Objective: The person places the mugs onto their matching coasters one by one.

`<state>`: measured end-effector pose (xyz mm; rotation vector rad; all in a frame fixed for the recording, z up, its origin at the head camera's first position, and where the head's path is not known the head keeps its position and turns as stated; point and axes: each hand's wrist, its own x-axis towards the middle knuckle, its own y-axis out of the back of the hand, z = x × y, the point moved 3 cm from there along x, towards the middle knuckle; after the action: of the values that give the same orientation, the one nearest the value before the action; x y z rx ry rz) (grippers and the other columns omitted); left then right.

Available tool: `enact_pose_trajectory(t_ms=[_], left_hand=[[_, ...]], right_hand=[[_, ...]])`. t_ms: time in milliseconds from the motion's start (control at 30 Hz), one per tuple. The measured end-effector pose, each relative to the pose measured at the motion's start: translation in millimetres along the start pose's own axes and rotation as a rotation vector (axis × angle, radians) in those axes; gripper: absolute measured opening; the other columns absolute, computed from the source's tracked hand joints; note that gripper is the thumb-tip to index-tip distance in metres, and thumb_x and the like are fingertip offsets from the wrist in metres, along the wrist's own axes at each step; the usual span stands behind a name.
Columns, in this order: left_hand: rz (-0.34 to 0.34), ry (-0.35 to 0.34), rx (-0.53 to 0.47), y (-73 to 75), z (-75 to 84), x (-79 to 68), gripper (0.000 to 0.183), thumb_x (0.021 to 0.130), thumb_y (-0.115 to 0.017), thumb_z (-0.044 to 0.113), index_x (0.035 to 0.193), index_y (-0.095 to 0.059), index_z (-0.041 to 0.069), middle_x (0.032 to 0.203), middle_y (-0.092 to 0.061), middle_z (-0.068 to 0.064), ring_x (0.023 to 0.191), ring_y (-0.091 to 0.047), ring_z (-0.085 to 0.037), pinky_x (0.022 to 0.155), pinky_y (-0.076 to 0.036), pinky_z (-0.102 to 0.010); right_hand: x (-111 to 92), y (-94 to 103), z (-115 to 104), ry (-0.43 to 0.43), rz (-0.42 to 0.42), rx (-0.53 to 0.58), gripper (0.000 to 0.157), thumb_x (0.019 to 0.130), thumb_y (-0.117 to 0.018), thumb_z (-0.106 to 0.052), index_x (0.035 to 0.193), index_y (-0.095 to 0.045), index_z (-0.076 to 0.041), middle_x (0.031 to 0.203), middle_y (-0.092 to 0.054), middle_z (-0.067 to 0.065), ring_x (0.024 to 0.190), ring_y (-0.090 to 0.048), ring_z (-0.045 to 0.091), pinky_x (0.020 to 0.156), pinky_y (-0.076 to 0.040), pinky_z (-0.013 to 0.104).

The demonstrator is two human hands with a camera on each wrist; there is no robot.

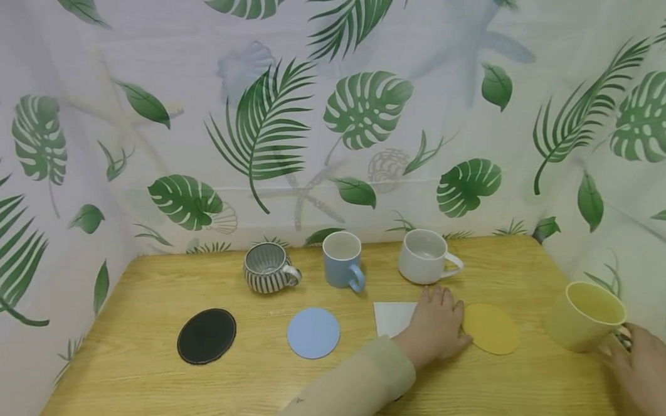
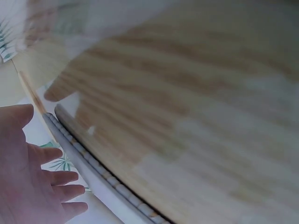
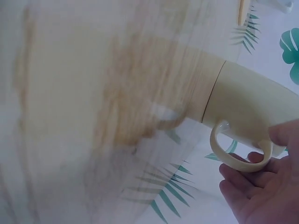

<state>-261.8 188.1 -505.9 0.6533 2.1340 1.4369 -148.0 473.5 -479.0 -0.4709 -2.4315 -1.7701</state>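
My right hand (image 1: 649, 369) grips the handle of a yellow mug (image 1: 584, 318) at the table's right side; in the right wrist view, the thumb and fingers (image 3: 236, 186) meet the handle (image 3: 240, 165). The mug's base appears to be on or just above the table. My left hand (image 1: 437, 323) reaches across with its fingers extended. It covers part of a white square coaster (image 1: 392, 316), and its thumb is at the left edge of a yellow round coaster (image 1: 492, 329). The left wrist view shows the left hand (image 2: 37, 182) with spread fingers.
Along the back stand a striped mug (image 1: 266, 268), a blue mug (image 1: 342, 262) and a white mug (image 1: 425, 258). In front lie a black round coaster (image 1: 207, 336) and a light blue round coaster (image 1: 313, 332). Leaf-patterned cloth (image 1: 287, 212) borders the wooden table (image 1: 256, 386).
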Motion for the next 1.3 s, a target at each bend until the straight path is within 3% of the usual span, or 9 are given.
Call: enact_pose_trajectory(t_ms=[100, 333, 767, 1000, 1067, 1100, 1167, 1233, 1300], left_hand=[[-0.008, 0.004, 0.002, -0.2, 1.4, 1.6, 0.075, 0.103, -0.028, 0.079, 0.165, -0.035, 0.037, 0.172, -0.036, 0.006, 0.161, -0.032, -0.016, 0.133, -0.028, -0.037], [-0.031, 0.012, 0.005, 1.3, 5.3, 3.0, 0.077, 0.103, -0.029, 0.080, 0.165, -0.035, 0.036, 0.172, -0.034, 0.008, 0.162, -0.030, -0.015, 0.134, -0.026, -0.036], [-0.040, 0.010, -0.011, 2.7, 7.5, 4.0, 0.073, 0.104, -0.029, 0.077, 0.166, -0.031, 0.039, 0.173, -0.032, 0.009, 0.163, -0.027, -0.014, 0.135, -0.025, -0.036], [-0.050, 0.006, 0.000, 3.2, 10.4, 4.4, 0.075, 0.104, -0.031, 0.077, 0.167, -0.031, 0.034, 0.172, -0.033, 0.012, 0.162, -0.028, -0.010, 0.133, -0.027, -0.030], [-0.044, -0.001, -0.011, 3.5, 10.6, 4.1, 0.076, 0.104, -0.033, 0.076, 0.167, -0.032, 0.032, 0.171, -0.033, 0.013, 0.161, -0.030, -0.008, 0.132, -0.027, -0.028], [-0.043, -0.004, -0.023, 3.6, 10.6, 3.8, 0.077, 0.104, -0.034, 0.076, 0.167, -0.032, 0.031, 0.172, -0.034, 0.013, 0.161, -0.030, -0.008, 0.132, -0.027, -0.027], [-0.034, -0.007, -0.041, 3.8, 10.2, 3.4, 0.077, 0.104, -0.035, 0.075, 0.167, -0.033, 0.030, 0.171, -0.034, 0.013, 0.161, -0.030, -0.007, 0.132, -0.027, -0.025], [-0.027, -0.012, -0.060, 2.9, 9.9, 4.0, 0.078, 0.104, -0.036, 0.075, 0.166, -0.034, 0.029, 0.171, -0.033, 0.013, 0.160, -0.030, -0.007, 0.132, -0.026, -0.024], [-0.025, -0.016, -0.074, 1.4, 9.7, 4.9, 0.078, 0.104, -0.037, 0.076, 0.166, -0.035, 0.029, 0.172, -0.032, 0.013, 0.161, -0.030, -0.006, 0.132, -0.025, -0.023]], right_hand=[[1.4, -0.6, 1.2, 0.022, 0.043, 0.028, 0.036, 0.105, -0.045, 0.003, 0.125, -0.045, 0.033, 0.111, -0.052, 0.058, 0.097, -0.054, 0.074, 0.077, -0.047, 0.076], [1.8, -2.2, 3.3, -0.011, 0.009, 0.071, 0.040, 0.113, -0.034, -0.004, 0.127, -0.043, 0.032, 0.120, -0.047, 0.059, 0.105, -0.049, 0.076, 0.084, -0.045, 0.078], [3.1, -2.6, 1.8, -0.058, -0.003, 0.133, 0.047, 0.117, -0.025, -0.013, 0.128, -0.043, 0.029, 0.121, -0.053, 0.055, 0.109, -0.048, 0.074, 0.093, -0.040, 0.080], [3.8, -4.2, 5.0, -0.077, 0.014, 0.173, 0.042, 0.116, -0.028, -0.011, 0.120, -0.049, 0.025, 0.114, -0.057, 0.052, 0.107, -0.050, 0.073, 0.092, -0.041, 0.079], [4.2, -3.8, 6.2, -0.080, 0.027, 0.196, 0.040, 0.115, -0.030, -0.010, 0.118, -0.052, 0.024, 0.110, -0.061, 0.049, 0.097, -0.071, 0.039, 0.094, -0.048, 0.067], [4.5, -3.3, 7.1, -0.087, 0.030, 0.217, 0.041, 0.115, -0.031, -0.011, 0.118, -0.053, 0.024, 0.102, -0.070, 0.038, 0.093, -0.072, 0.016, 0.097, -0.052, 0.054], [3.6, -3.4, 8.3, -0.097, 0.032, 0.286, 0.041, 0.114, -0.033, -0.011, 0.118, -0.053, 0.025, 0.086, -0.077, 0.003, 0.085, -0.054, -0.020, 0.091, -0.052, 0.024], [2.0, -4.9, 8.8, -0.110, 0.042, 0.382, 0.041, 0.114, -0.033, -0.010, 0.117, -0.053, 0.025, 0.079, -0.064, -0.031, 0.081, -0.030, -0.036, 0.075, -0.037, 0.005], [-0.2, -6.3, 8.4, -0.142, 0.033, 0.469, 0.042, 0.115, -0.031, -0.012, 0.118, -0.049, 0.026, 0.083, -0.043, -0.049, 0.079, -0.035, -0.034, 0.070, -0.027, -0.002]])
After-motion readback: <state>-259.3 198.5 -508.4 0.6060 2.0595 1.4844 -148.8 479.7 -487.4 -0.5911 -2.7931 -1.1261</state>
